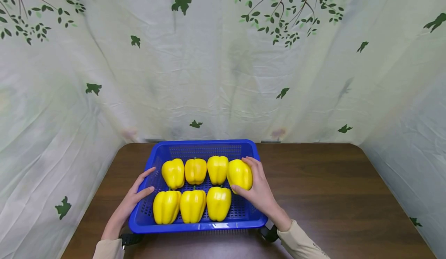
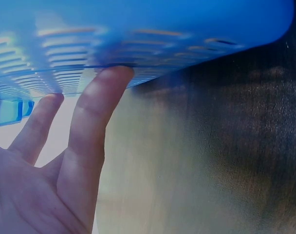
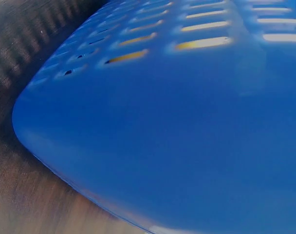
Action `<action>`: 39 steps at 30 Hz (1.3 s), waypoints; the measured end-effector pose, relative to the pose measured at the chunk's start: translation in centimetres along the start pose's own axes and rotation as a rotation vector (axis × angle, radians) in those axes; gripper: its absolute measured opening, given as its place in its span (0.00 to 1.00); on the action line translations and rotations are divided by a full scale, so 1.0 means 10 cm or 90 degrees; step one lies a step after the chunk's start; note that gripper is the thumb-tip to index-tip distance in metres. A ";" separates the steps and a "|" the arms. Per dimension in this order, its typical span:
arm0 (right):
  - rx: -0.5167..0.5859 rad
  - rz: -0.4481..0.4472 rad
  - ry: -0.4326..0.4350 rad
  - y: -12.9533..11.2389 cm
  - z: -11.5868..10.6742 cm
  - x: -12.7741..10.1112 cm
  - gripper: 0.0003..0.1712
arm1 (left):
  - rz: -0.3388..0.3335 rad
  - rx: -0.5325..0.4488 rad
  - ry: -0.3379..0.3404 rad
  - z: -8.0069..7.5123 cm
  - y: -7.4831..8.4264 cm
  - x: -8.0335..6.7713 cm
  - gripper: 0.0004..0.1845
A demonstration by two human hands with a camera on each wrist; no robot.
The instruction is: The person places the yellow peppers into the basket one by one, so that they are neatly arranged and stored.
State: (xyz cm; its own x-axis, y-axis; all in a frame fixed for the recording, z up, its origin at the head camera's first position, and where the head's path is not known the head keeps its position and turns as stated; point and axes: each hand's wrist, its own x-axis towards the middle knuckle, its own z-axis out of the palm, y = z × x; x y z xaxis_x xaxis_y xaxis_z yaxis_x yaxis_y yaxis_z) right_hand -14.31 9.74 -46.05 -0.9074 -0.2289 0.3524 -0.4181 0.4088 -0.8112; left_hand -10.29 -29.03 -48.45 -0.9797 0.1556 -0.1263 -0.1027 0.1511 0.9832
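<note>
The right hand [image 1: 259,191] is curled round the far-right pepper [image 1: 239,174] of the back row: fingers over its right side and top, thumb under its near edge, so it has hold of it. That pepper sits in the blue basket [image 1: 202,225] at the back right, touching its neighbour to the left and just behind the right-most pepper of the front row. It leans a bit, long axis tilted toward the person's right. 7 peppers in all: 4 at the back, 3 in front, so the open spot is the front-right corner, directly under the right palm, toward the person.

Left hand [image 1: 134,201] lies flat w/ straight fingers [image 2: 97,112] against the basket's left wall, gripping nothing. It is well apart from the held pepper; the right hand is the nearer 1. Basket stands on the brown bench [image 1: 331,189].
</note>
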 end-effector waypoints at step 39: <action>-0.242 -0.037 -0.045 -0.05 0.11 0.02 0.48 | 0.004 0.008 -0.001 0.00 0.00 0.00 0.31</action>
State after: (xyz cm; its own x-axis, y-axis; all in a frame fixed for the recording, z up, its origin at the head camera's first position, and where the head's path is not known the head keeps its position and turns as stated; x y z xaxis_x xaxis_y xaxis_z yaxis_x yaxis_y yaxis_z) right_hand -14.27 8.53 -46.07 -0.8820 -0.3169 0.3488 -0.4668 0.6884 -0.5551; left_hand -10.33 -29.07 -48.43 -0.9803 0.1575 -0.1195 -0.0938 0.1620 0.9823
